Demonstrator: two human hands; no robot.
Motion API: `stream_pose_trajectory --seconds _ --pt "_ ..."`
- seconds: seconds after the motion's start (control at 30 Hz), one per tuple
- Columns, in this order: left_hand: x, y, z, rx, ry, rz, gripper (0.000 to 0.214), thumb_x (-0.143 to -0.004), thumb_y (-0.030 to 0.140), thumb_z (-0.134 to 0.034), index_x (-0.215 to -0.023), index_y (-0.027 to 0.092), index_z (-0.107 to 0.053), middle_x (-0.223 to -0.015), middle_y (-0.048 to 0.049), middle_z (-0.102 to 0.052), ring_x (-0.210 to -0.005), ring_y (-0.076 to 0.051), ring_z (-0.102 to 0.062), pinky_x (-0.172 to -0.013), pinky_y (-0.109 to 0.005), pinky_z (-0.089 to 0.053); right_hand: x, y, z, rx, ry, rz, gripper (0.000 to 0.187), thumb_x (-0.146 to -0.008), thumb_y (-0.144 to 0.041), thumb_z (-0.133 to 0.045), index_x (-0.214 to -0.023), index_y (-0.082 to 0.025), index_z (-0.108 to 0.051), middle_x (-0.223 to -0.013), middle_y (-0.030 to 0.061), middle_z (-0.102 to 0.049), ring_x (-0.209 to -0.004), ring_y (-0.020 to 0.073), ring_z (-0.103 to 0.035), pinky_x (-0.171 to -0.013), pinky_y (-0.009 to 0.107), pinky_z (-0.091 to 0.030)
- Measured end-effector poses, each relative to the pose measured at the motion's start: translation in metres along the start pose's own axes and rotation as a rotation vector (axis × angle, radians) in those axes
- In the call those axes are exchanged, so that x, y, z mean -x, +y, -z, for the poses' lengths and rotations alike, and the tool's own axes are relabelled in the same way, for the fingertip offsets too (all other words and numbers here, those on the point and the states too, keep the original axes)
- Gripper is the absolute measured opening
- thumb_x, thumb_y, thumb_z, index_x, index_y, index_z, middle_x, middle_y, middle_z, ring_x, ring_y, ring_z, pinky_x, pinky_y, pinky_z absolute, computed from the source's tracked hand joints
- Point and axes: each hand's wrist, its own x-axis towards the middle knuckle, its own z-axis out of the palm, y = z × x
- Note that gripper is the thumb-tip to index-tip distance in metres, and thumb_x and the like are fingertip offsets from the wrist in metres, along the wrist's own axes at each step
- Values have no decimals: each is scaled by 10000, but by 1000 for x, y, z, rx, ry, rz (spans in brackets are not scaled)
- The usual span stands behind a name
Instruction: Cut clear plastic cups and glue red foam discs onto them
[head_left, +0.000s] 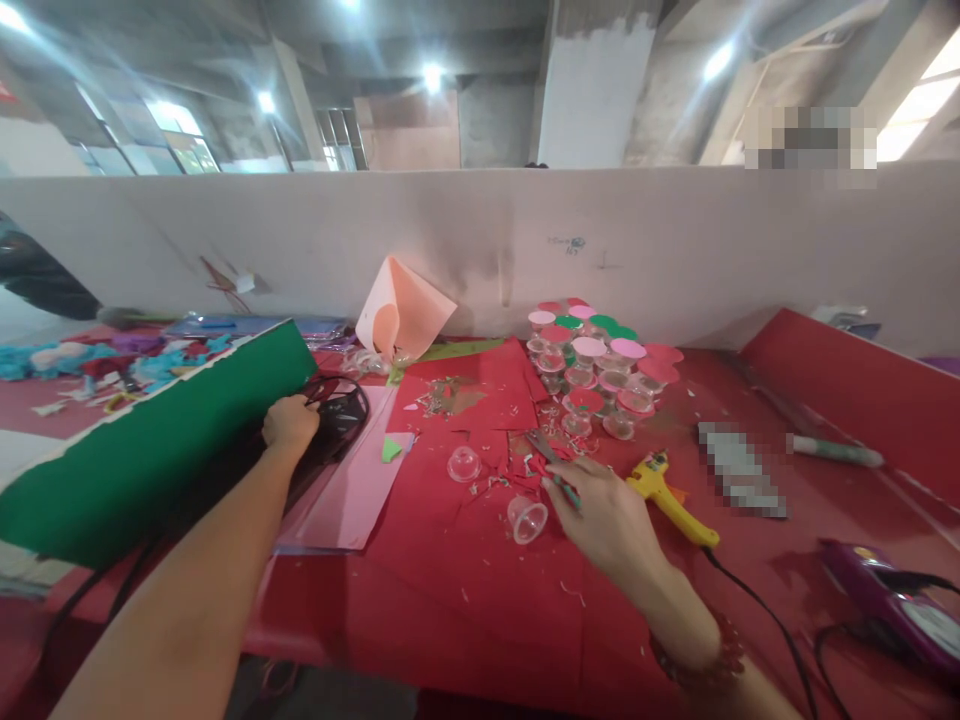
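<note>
My left hand (291, 425) reaches forward behind the green board (195, 440), its fingers closed at the edge of a dark object with a looped black cable (346, 405). Whatever lies in those fingers is hidden. In my right hand (604, 505) is a pair of scissors (541, 447) with teal handles, the metal end pointing away from me over red paper scraps. Beside it, a clear plastic cup (527, 520) lies tipped on its side, and another clear cup (464, 463) sits a little farther left. Both rest on red paper (442, 515).
Clear cups topped with red, pink and green discs (589, 348) cluster at the back. A yellow glue gun (671, 500) lies right of my right hand, and a purple corded device (892, 600) sits farther right. Pink sheets (345, 490) and a folded orange paper (405, 310) are left of centre.
</note>
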Motion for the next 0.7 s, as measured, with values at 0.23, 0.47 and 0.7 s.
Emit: stream_pose_trajectory --seconds 0.23,0.47,0.7 --pt "39 31 58 46 298 -290 215 -812 348 -569 -883 183 -688 -909 -28 -674 -941 -203 -598 -904 -343 -456 17 -27 12 -214 219 180 258 -932 -228 -467 -1040 -195 -699 -907 72 -699 -831 187 -651 -765 306 -512" --pt "211 80 120 331 -70 -750 226 -790 372 -573 -931 424 -742 -875 53 -743 -728 -217 -676 -672 -320 -532 58 -75 35 -252 116 268 393 -945 -321 -486 -1310 -193 -554 -881 88 -680 -708 180 -636 -640 278 -524" --pt "279 82 110 663 -430 -480 445 -592 233 -761 -965 474 -734 -797 16 -750 -632 -267 -676 -583 -379 -573 86 -70 63 -419 30 303 185 -948 -224 -458 -881 -230 -630 -664 10 -622 -527 123 -582 -509 219 -474"
